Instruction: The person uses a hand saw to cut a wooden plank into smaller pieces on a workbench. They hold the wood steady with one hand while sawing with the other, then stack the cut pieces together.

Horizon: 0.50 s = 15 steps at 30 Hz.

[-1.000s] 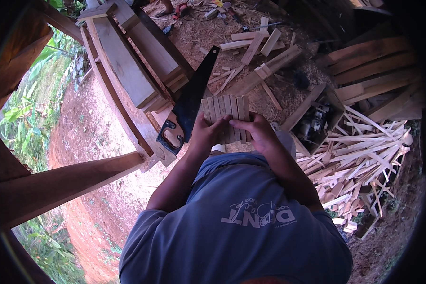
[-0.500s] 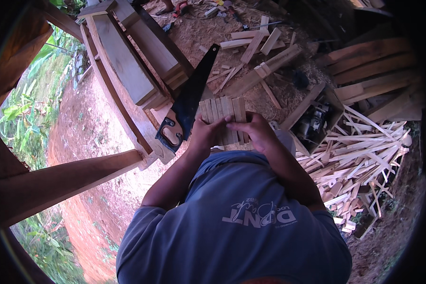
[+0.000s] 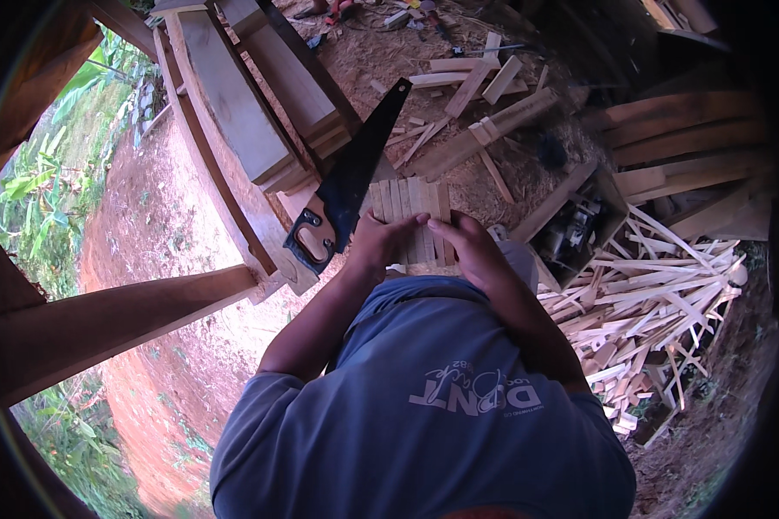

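Head view: left hand (image 3: 374, 245) and right hand (image 3: 466, 249) both clamped on near ends of wood slat bundle (image 3: 411, 212), slats' long axis running far-near, bundle just beyond fingers. Handsaw (image 3: 348, 182) touching left, nearer left hand.

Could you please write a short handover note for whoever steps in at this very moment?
Left hand and right hand both grip a bundle of short wooden slats, held side by side in front of the chest.
A black hand saw leans just left of the bundle, untouched.
Slats are gathered and roughly aligned; whether their ends are flush cannot be seen.
A heap of offcut strips lies to the right.
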Available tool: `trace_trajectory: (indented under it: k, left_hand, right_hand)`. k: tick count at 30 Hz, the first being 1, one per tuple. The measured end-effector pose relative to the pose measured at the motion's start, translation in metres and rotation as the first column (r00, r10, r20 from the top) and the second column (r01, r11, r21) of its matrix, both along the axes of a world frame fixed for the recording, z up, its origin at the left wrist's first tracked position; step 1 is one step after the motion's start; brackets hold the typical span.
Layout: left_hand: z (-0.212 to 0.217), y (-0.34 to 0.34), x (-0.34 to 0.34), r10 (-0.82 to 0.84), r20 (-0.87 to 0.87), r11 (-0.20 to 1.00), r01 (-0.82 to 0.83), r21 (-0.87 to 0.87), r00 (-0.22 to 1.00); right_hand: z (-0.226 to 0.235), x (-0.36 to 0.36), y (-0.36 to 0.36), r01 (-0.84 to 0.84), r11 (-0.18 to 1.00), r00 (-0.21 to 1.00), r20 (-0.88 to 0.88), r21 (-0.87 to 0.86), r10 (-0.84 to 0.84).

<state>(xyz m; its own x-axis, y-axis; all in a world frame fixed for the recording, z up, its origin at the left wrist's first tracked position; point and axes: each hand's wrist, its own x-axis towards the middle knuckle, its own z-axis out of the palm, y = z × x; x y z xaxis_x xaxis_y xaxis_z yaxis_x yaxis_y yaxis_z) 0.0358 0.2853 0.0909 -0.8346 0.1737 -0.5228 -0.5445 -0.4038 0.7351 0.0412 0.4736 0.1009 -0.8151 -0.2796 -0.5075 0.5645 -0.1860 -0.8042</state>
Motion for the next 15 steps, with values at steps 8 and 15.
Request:
trace_trajectory:
  k: [8,15]
  left_hand:
    - [0.007,-0.001,0.000,0.004,-0.059,1.000,-0.005,-0.012,0.998]
    - [0.007,0.001,-0.001,0.033,-0.079,0.999,-0.035,-0.014,0.996]
  right_hand:
    - [0.000,-0.007,0.015,0.079,0.991,0.994,0.086,-0.111,-0.069]
    - [0.016,-0.012,0.011,0.067,0.993,0.997,0.045,-0.100,-0.063]
